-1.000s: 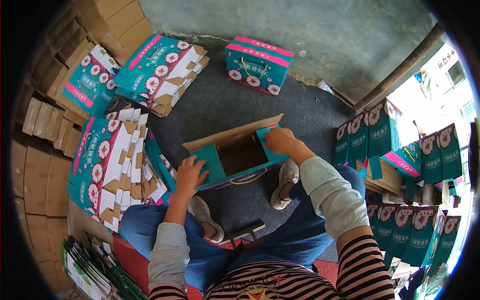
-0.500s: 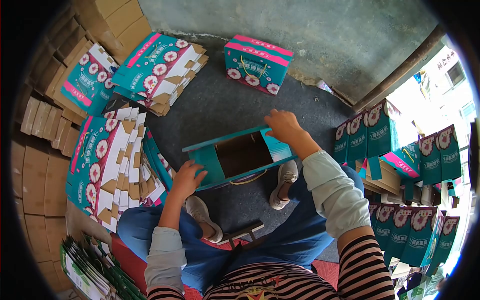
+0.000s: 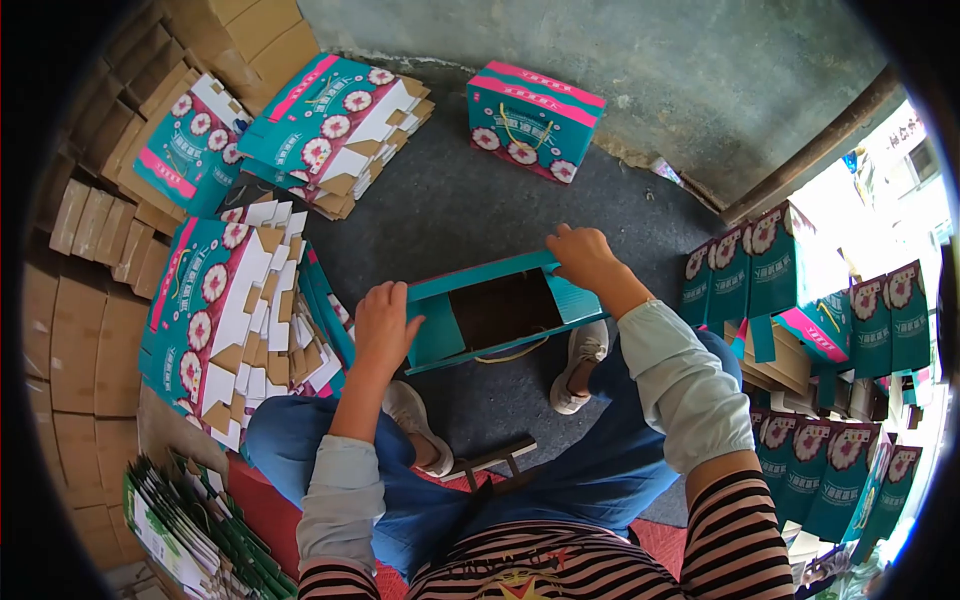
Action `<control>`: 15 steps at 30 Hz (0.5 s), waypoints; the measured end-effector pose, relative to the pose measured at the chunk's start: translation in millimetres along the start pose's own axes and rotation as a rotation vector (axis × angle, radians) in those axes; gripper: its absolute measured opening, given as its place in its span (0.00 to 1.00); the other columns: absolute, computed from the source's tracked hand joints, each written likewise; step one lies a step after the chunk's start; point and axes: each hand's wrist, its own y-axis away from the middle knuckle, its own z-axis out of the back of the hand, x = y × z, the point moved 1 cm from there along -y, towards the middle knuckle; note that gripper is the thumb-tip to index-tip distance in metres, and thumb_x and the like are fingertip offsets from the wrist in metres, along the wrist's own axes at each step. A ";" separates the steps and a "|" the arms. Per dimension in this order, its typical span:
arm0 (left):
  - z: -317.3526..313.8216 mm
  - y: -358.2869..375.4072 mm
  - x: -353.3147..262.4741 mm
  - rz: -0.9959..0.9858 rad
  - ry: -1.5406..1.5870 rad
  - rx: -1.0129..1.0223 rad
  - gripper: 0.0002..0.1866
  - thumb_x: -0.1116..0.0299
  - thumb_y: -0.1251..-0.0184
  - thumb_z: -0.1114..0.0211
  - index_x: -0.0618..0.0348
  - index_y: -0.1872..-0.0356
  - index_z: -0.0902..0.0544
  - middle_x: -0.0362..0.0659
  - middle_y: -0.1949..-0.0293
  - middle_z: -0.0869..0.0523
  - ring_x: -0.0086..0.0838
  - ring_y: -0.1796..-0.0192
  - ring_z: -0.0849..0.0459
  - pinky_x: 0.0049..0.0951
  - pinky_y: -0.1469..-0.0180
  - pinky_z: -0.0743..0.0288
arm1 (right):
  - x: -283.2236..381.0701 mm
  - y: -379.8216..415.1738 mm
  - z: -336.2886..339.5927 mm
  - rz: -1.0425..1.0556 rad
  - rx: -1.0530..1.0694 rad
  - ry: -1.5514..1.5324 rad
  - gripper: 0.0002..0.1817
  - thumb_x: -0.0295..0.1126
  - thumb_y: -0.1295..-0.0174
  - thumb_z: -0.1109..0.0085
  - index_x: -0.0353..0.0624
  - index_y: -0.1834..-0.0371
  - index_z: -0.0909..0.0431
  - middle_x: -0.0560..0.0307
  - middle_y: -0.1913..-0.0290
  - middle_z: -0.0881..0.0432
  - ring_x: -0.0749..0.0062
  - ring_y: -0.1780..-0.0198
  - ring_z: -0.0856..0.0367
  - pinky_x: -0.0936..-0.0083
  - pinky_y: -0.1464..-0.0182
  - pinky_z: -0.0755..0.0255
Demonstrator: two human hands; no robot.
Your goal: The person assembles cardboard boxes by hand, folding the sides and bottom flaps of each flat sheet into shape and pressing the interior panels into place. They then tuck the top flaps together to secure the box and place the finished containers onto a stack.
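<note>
A teal box (image 3: 435, 325) with a dark brown opening lies between my hands, above the floor and my shoes. My left hand (image 3: 383, 325) is at its left end, fingers over the far left corner and thumb pointing inward. My right hand (image 3: 582, 258) grips the far right corner, fingers bent over the rim. A thin yellow cord handle (image 3: 512, 353) hangs along the box's near side. What lies inside the box is too dark to tell.
Flattened printed cartons (image 3: 205, 310) are piled at left, with another stack (image 3: 330, 125) behind. A finished box (image 3: 535, 120) stands near the wall (image 3: 600, 50). Rows of teal boxes (image 3: 770, 260) stand at right. Brown cartons (image 3: 75, 350) line the far left.
My left hand has moved up and closed on the box's left end; before, its fingers were spread there. The box's far flap is now more upright. The whole view has shifted slightly.
</note>
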 end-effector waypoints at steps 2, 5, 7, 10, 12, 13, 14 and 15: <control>-4.5 -8.5 -2.9 0.069 -0.039 0.135 0.25 0.64 0.51 0.26 0.62 0.53 0.26 0.51 0.54 0.21 0.44 0.49 0.22 0.41 0.49 0.28 | 2.1 -2.3 -5.0 0.010 -0.003 0.005 0.25 0.45 0.53 0.27 0.44 0.56 0.23 0.53 0.55 0.22 0.58 0.59 0.16 0.66 0.63 0.20; -19.0 -18.4 -6.9 0.055 -0.077 0.273 0.26 0.58 0.50 0.26 0.62 0.54 0.26 0.50 0.53 0.21 0.43 0.48 0.23 0.43 0.48 0.29 | 7.1 -0.8 -15.4 0.015 0.079 0.026 0.32 0.46 0.55 0.25 0.43 0.50 0.26 0.51 0.53 0.23 0.57 0.58 0.16 0.66 0.60 0.20; -25.9 -15.3 -7.8 0.021 -0.076 0.338 0.33 0.52 0.49 0.28 0.63 0.48 0.28 0.54 0.46 0.24 0.45 0.41 0.26 0.44 0.43 0.32 | 11.2 2.8 -19.3 -0.005 0.143 -0.003 0.39 0.48 0.57 0.25 0.42 0.43 0.29 0.47 0.48 0.25 0.54 0.53 0.17 0.63 0.55 0.21; -33.2 -9.7 -5.4 -0.016 -0.045 0.313 0.44 0.43 0.48 0.30 0.64 0.37 0.33 0.58 0.36 0.32 0.48 0.33 0.34 0.47 0.36 0.38 | 3.5 9.5 -5.4 0.046 0.169 -0.197 0.49 0.49 0.59 0.23 0.43 0.33 0.37 0.43 0.39 0.30 0.49 0.44 0.22 0.59 0.46 0.24; -37.2 -12.8 1.3 0.056 0.020 0.414 0.49 0.39 0.48 0.32 0.62 0.31 0.38 0.59 0.31 0.38 0.50 0.29 0.39 0.48 0.33 0.42 | -5.2 3.2 -5.8 0.050 0.283 -0.226 0.52 0.51 0.57 0.25 0.46 0.29 0.43 0.42 0.33 0.36 0.44 0.41 0.25 0.57 0.42 0.28; -41.3 -13.6 5.5 0.031 0.017 0.386 0.49 0.39 0.48 0.32 0.61 0.31 0.38 0.59 0.32 0.36 0.50 0.30 0.38 0.47 0.33 0.41 | -8.4 -1.5 -5.7 0.056 0.339 -0.242 0.54 0.51 0.56 0.26 0.47 0.27 0.46 0.42 0.30 0.40 0.42 0.40 0.26 0.56 0.40 0.30; -47.5 -13.7 10.8 0.009 0.011 0.359 0.49 0.39 0.48 0.32 0.60 0.31 0.38 0.58 0.33 0.35 0.49 0.31 0.37 0.47 0.33 0.41 | -10.0 -5.1 -5.7 0.068 0.345 -0.237 0.53 0.50 0.56 0.26 0.46 0.27 0.45 0.43 0.32 0.38 0.44 0.40 0.26 0.57 0.41 0.29; -45.9 -16.5 11.4 -0.012 0.006 0.331 0.49 0.39 0.48 0.32 0.60 0.30 0.38 0.57 0.35 0.33 0.49 0.32 0.35 0.47 0.34 0.40 | -11.5 -8.6 -5.3 0.080 0.351 -0.232 0.52 0.48 0.55 0.25 0.45 0.27 0.45 0.44 0.34 0.36 0.46 0.40 0.26 0.58 0.42 0.28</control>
